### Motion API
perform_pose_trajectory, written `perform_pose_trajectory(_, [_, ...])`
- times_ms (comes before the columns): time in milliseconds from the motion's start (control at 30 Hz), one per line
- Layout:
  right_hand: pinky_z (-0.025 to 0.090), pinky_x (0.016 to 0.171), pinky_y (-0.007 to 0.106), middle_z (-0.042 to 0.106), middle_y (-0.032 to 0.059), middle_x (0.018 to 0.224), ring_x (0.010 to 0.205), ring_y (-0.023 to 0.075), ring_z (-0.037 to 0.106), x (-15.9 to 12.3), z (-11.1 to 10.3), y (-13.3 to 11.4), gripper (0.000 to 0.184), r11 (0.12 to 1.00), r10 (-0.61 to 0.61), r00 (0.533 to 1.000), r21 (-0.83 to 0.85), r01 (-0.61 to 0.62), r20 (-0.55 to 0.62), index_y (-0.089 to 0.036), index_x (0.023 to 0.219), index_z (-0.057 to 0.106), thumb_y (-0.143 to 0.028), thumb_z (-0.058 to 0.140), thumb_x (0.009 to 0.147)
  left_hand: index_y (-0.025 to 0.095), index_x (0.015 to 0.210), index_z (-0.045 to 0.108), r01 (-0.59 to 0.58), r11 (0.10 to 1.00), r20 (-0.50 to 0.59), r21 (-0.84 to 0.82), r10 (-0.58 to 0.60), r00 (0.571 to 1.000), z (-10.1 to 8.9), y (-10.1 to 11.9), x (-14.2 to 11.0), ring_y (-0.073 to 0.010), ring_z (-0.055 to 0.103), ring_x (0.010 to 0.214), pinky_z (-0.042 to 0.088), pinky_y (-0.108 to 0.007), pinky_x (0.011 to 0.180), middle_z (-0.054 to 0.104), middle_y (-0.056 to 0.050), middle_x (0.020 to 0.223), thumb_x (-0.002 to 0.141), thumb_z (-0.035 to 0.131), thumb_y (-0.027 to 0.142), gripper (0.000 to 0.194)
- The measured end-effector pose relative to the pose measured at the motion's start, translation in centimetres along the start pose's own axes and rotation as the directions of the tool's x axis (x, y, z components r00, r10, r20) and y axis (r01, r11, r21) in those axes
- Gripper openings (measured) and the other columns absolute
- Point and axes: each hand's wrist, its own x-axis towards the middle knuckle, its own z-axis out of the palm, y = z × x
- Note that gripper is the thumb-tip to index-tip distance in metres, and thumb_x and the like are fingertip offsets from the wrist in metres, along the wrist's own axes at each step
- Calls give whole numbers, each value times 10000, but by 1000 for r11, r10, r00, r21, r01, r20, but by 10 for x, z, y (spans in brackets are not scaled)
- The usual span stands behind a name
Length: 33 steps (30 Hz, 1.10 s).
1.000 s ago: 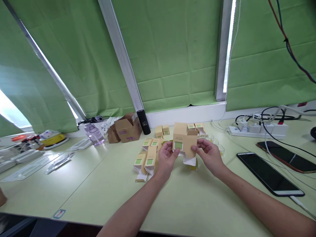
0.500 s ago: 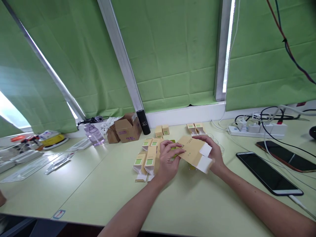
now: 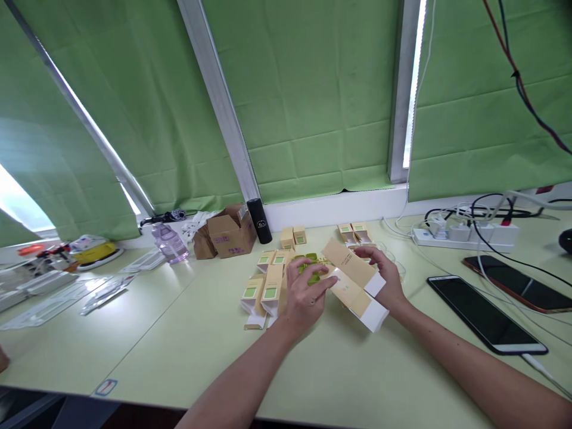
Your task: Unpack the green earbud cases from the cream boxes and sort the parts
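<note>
A small tan carton box [image 3: 357,274] with white end flaps is tilted between my hands, partly opened out from flat. My right hand [image 3: 382,271] grips it from behind on the right, some fingers hidden by the card. At its left edge, my left hand [image 3: 308,289] pinches the card between thumb and fingertips, the other fingers curled loosely. Green items [image 3: 310,262] lie just behind my left hand, partly covered. Beside that hand on the left, several tan boxes [image 3: 272,286] with green squares lie on the table, the front ones with white flaps out.
Two small boxes [image 3: 294,236] and another pair [image 3: 354,232] stand farther back. Clear round containers [image 3: 393,256] sit behind my right hand. Phones [image 3: 487,313], cables and a power strip [image 3: 465,235] occupy the right. A cardboard box [image 3: 232,232], black cylinder [image 3: 259,220] and purple bottle [image 3: 170,243] stand back left.
The carton was upright and flat, its green square facing me. It has been turned and tilted down to the right, and its panels have spread apart at a fold.
</note>
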Motion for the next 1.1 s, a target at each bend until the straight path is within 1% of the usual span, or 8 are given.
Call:
perform_pose_trajectory(167, [488,841,408,736,79,1103,1019,291,657,-2,7,3,329,998,67,997,7,-67,33,-246,1068,693,-365,727,762,298,1050,786,103,995,-76,-19,-104,992,4,-10,3,-238,560,1042,526,-437,906,760,-41,1010,884,667,51,322])
perform_pose_trajectory(267, [478,864,423,742,67,1004,981,280,650,-3,9,-2,234,996,62,997,-71,-59,41,-249,957,712,-459,681,856,271,1038,791,277,959,-131,-62,-283,950,9,-22,10,-211,615,974,527,-410,907,762,-35,971,904,681,126,226])
perform_pose_trajectory(367, [480,877,426,737,67,987,964,271,651,-5,8,-9,241,996,28,996,-92,-20,80,-250,968,713,-474,656,900,225,978,795,550,820,-127,-157,-569,813,15,-35,25,-197,676,911,545,-362,867,765,-38,972,875,727,224,124])
perform_pose_trajectory(533, [490,820,402,745,40,891,852,248,666,-9,8,-19,198,994,-1,988,-111,19,153,-254,912,698,-423,599,943,165,957,784,872,440,93,-215,-879,467,36,-68,63,-174,726,827,551,-262,766,790,-48,919,859,740,311,181])
perform_pose_trajectory(700, [479,753,373,729,25,836,791,231,649,-11,6,-25,218,994,8,982,-106,12,188,-256,900,686,-421,559,963,108,1010,751,953,268,151,-144,-945,289,78,-109,80,-173,753,698,559,-250,658,799,-104,906,897,708,320,244])
perform_pose_trajectory(900, [477,774,381,741,32,865,810,235,654,-9,5,-26,219,995,30,982,-94,-12,187,-249,934,683,-415,544,969,99,913,754,989,141,224,34,-966,130,118,-132,76,-210,760,740,574,-282,717,784,-130,832,888,739,363,265])
perform_pose_trajectory(1033, [486,754,376,750,38,883,822,241,665,-8,5,-25,217,995,30,984,-103,-12,173,-251,939,688,-411,544,962,141,1205,658,980,141,287,143,-953,95,140,-136,75,-224,686,1039,590,-403,903,681,-113,1208,975,647,388,337])
perform_pose_trajectory(1100, [493,746,374,750,39,879,824,244,670,-8,5,-26,216,995,23,985,-100,-6,171,-252,938,690,-409,543,959,165,1267,622,971,160,307,179,-947,100,149,-137,74,-234,660,1099,582,-432,933,640,-110,1277,981,638,385,360])
